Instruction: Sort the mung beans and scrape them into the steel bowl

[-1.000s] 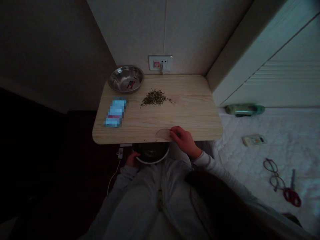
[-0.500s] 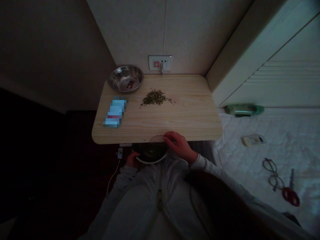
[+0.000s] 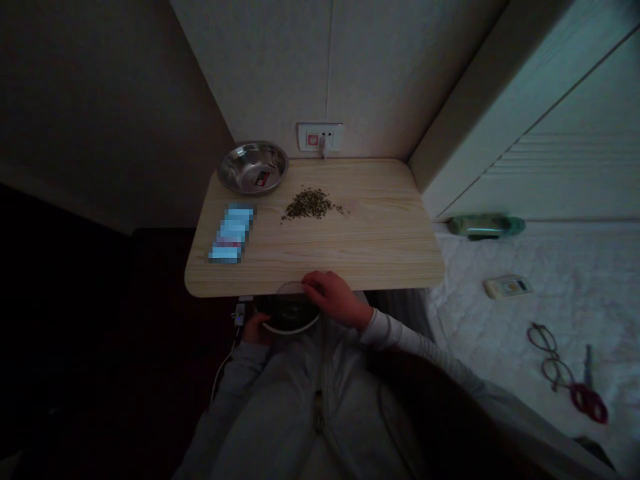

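Observation:
Just below the table's front edge, my left hand (image 3: pixel 257 329) is closed on the side of a dark bowl (image 3: pixel 289 331) with a pale rim. What lies inside the bowl is too dark to make out. My right hand (image 3: pixel 337 300) reaches over the bowl at the edge of the wood-grain table (image 3: pixel 380 247). Its fingers pinch a thin, clear, round-edged scraper-like piece (image 3: pixel 289 289), which overlaps the table edge. A loose pile of small greenish-brown dried bits (image 3: pixel 310 204) lies farther back on the table, untouched by either hand.
A steel bowl (image 3: pixel 240 170) stands at the table's back left, with a blurred phone (image 3: pixel 233 233) in front. A socket (image 3: pixel 320 138) is on the wall. On the bed at right lie a green bottle (image 3: pixel 485 227), a pale device (image 3: pixel 509 287), glasses (image 3: pixel 556 368) and red-handled scissors (image 3: pixel 589 403).
My right hand has slid left along the table edge with the clear piece. The held bowl and my left hand have shifted slightly left too. The pile looks the same.

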Action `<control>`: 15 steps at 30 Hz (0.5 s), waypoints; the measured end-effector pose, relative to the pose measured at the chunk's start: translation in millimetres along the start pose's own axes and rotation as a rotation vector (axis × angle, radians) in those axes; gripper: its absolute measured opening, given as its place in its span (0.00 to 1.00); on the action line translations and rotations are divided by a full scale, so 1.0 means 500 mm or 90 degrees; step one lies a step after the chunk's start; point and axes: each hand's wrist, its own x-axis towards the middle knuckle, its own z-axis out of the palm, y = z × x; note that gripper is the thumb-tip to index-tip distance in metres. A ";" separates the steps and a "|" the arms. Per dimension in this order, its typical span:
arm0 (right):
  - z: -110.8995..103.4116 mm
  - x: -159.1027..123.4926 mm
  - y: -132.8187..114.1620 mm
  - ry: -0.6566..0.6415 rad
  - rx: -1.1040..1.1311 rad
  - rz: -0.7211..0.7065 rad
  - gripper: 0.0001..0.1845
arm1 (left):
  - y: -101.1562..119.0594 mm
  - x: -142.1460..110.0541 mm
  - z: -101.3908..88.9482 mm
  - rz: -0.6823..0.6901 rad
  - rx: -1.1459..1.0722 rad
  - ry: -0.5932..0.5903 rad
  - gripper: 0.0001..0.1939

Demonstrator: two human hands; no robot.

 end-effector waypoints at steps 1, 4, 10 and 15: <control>0.002 -0.001 -0.001 -0.002 0.006 0.004 0.11 | 0.002 -0.001 0.000 -0.006 0.004 0.009 0.14; 0.010 0.002 0.002 0.015 0.030 0.036 0.11 | 0.000 0.001 0.002 0.004 0.012 0.030 0.14; 0.018 0.029 0.014 0.024 -0.026 0.044 0.12 | -0.019 0.007 0.008 -0.018 0.063 0.001 0.09; 0.001 0.050 0.029 0.056 -0.175 0.016 0.12 | -0.029 0.005 0.007 -0.007 0.105 0.007 0.09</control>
